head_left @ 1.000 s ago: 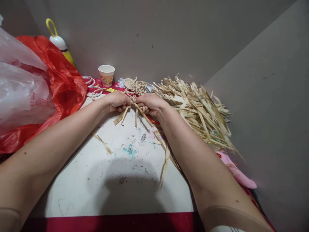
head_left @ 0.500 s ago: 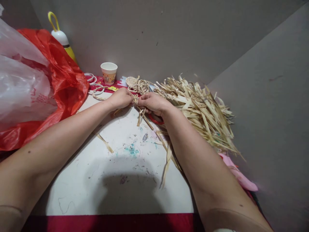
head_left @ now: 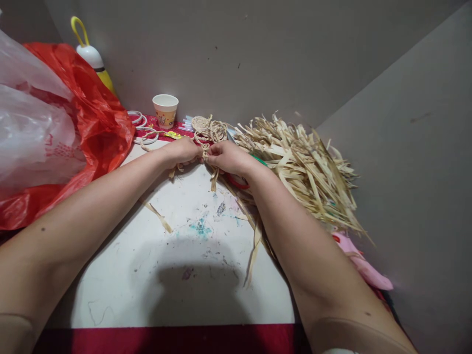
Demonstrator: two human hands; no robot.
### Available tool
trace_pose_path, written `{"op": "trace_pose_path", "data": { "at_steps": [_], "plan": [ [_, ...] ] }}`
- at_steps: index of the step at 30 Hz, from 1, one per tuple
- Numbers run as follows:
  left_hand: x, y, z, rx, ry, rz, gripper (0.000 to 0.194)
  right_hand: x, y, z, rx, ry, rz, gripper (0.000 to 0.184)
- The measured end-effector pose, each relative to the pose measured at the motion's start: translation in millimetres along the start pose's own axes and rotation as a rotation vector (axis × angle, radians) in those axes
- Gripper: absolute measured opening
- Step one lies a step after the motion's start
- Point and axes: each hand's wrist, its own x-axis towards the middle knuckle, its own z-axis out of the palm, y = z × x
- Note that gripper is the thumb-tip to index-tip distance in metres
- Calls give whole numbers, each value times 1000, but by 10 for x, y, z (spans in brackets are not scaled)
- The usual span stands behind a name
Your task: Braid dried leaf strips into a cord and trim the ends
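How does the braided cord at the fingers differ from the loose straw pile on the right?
The braided cord is narrow and plaited; the straw pile is a broad heap of loose, flat strips. The cord is held between the left hand and right hand, while the pile lies to the right, outside their grip. Both have a pale tan, straw-like look.

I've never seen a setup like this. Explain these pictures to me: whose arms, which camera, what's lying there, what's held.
No machine here: these are a person's bare arms. One camera, worn on their head, looks forward and down. The left hand and right hand meet at the white board's far edge, pinching a knotted cord between them. Beyond lies a coiled bundle; a cup stands left of it. On the right is a heap of dry strips; on the left, a red bag, with a bottle behind it.
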Motion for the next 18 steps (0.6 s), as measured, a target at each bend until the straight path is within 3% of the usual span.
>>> {"op": "trace_pose_path", "data": {
  "at_steps": [9, 14, 18],
  "plan": [
    [-63, 36, -1, -22, -34, -34, 14, 41, 36, 29, -344, 87, -149, 13],
    [-75, 53, 5, 6, -42, -46, 10, 7, -1, 6, -397, 87, -113, 8],
    [-46, 44, 10, 50, -64, -45, 18, -60, -94, -71, -339, 39, -19, 8]
  ]
}}
